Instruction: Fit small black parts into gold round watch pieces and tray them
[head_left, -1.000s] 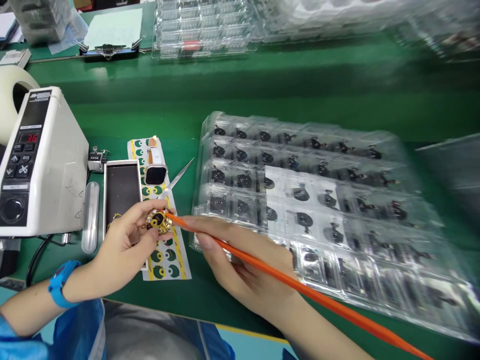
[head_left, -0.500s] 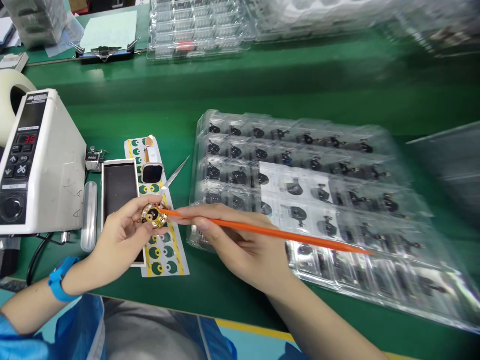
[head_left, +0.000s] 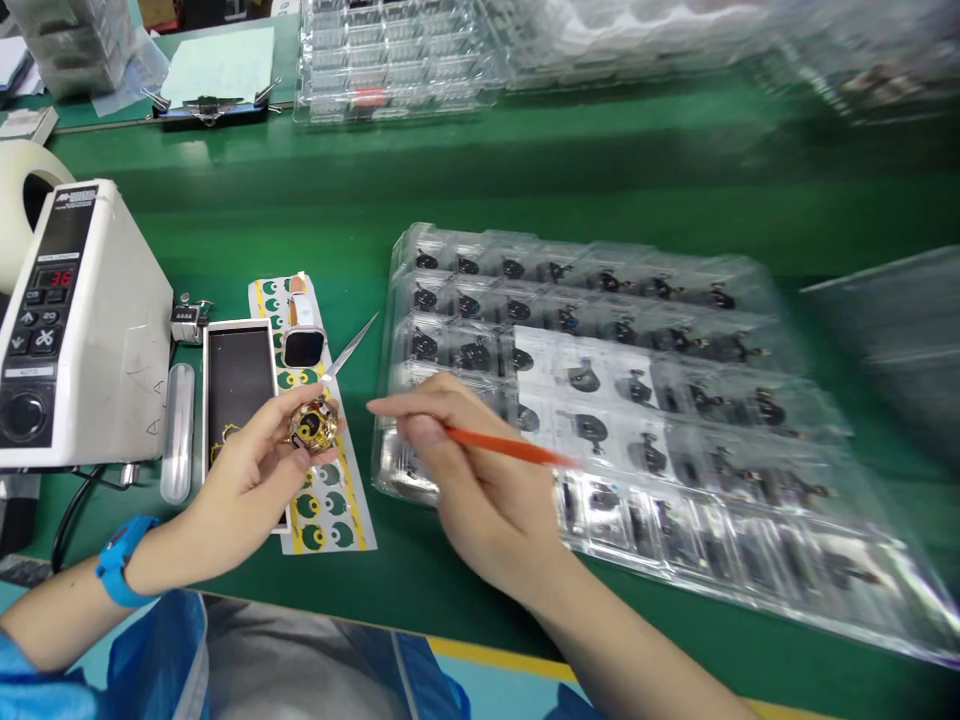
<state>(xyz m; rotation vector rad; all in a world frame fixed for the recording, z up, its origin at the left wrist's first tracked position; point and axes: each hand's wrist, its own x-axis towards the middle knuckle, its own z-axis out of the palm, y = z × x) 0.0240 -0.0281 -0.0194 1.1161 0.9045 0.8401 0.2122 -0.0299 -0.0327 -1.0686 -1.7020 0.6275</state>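
Between the thumb and fingers of my left hand (head_left: 236,485) is a round gold-coloured part (head_left: 313,427), its inner face of yellow and dark pieces turned up. It looks like a small watch case, though the detail is too fine to be sure. To its right, my right hand (head_left: 480,490) is closed on an orange stick (head_left: 502,444), whose far end is blurred. The right index fingertip points at the gold part but stays apart from it. Under and beside the left hand are a sheet of green-and-yellow stickers (head_left: 364,520) and a white-rimmed dark tray (head_left: 238,385).
A smartwatch (head_left: 304,348) and pointed silver tweezers (head_left: 352,346) lie beyond my left hand. A tape dispenser (head_left: 112,330) stands left. Clear plastic trays (head_left: 442,490) with black parts cover the right side. At the back are a clipboard (head_left: 217,70) and more clear trays (head_left: 397,60).
My right hand has drawn back to the right, taking the orange stick off the gold part. The stick has shifted in the fingers. My left hand has barely moved.
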